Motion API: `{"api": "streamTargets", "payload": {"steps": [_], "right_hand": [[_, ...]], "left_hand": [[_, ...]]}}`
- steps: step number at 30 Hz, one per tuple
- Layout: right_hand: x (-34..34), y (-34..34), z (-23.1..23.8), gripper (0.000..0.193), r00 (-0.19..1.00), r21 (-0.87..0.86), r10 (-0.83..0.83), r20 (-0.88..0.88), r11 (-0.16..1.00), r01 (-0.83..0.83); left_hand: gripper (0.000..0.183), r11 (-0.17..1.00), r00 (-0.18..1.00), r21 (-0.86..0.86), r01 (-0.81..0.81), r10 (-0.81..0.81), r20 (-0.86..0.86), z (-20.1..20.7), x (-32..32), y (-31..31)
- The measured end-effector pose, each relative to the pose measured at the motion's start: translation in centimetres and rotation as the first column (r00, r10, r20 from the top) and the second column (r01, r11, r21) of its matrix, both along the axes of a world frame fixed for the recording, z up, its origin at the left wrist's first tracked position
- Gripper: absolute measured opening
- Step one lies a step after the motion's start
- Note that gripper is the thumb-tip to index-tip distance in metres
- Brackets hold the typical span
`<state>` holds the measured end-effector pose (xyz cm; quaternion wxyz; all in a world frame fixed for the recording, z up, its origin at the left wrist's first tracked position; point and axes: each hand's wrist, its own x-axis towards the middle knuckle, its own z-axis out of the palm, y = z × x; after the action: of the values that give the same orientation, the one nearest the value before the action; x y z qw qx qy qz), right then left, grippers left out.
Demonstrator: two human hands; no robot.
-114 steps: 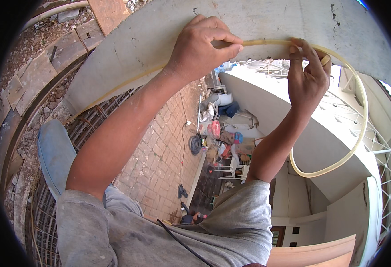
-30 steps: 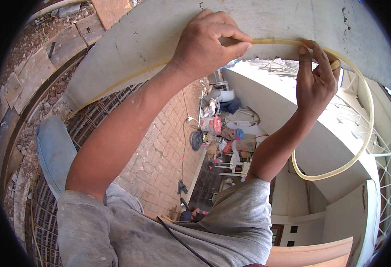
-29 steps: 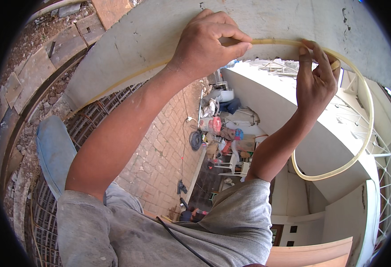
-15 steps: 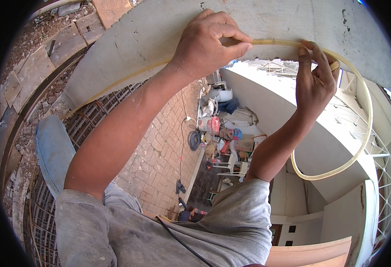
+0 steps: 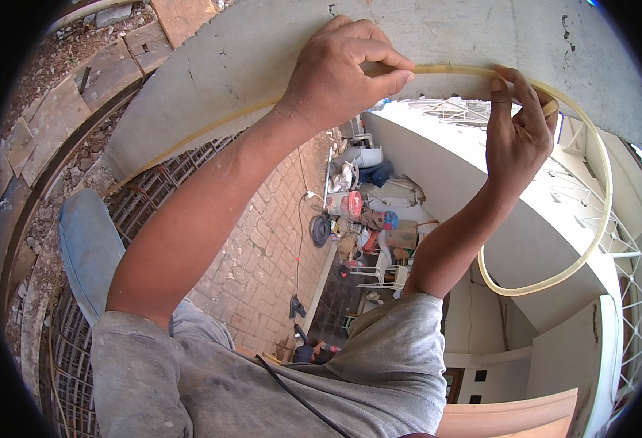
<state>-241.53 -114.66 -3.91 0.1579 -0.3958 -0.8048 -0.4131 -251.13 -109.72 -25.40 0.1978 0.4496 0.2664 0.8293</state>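
Note:
A long, translucent yellowish flexible strip (image 5: 604, 190), perhaps a tube, runs along the lower edge of a grey concrete beam (image 5: 481, 33). My left hand (image 5: 346, 69) pinches it between thumb and fingers against the beam. Farther right, my right hand (image 5: 521, 120) grips the same strip, with the thumb and forefinger closed on it. A small yellow piece shows between its other fingers; I cannot tell what it is. Beyond the right hand the strip hangs in a wide loop that curls back behind my forearm. My left hand and forearm hide part of its course along the beam.
Steel rebar cages (image 5: 72, 350) and a blue cushion-like object (image 5: 91, 244) are at the left. Wooden boards (image 5: 58, 117) lie at upper left. Far below are brick paving (image 5: 251, 248), white plastic chairs (image 5: 379, 274) and a bucket (image 5: 344, 204). White metal trusses (image 5: 631, 292) rise at right.

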Motion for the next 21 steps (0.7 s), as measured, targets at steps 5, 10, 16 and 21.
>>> {"api": "streamTargets", "payload": {"steps": [5,10,16,21], "right_hand": [[-0.03,0.0,0.0,0.015,1.0,-0.012,0.004,0.008,1.0,-0.004],[-0.25,-0.19,-0.1,0.016,1.0,-0.016,-0.011,-0.017,1.0,0.011],[-0.26,0.0,-0.08,0.018,1.0,-0.003,0.021,0.002,1.0,-0.021],[0.3,0.22,0.09,0.019,0.999,0.005,0.027,0.02,1.0,-0.027]], "left_hand": [[0.01,1.0,1.0,0.005,0.0,0.0,0.01,0.03,0.05,-0.01],[0.005,1.0,0.998,0.023,-0.008,0.006,0.066,0.15,0.1,0.14],[0.006,0.999,0.997,0.043,-0.003,-0.001,0.079,0.17,0.09,0.25],[0.012,0.999,0.999,0.046,-0.001,0.0,0.036,0.15,-0.19,0.08]]}}
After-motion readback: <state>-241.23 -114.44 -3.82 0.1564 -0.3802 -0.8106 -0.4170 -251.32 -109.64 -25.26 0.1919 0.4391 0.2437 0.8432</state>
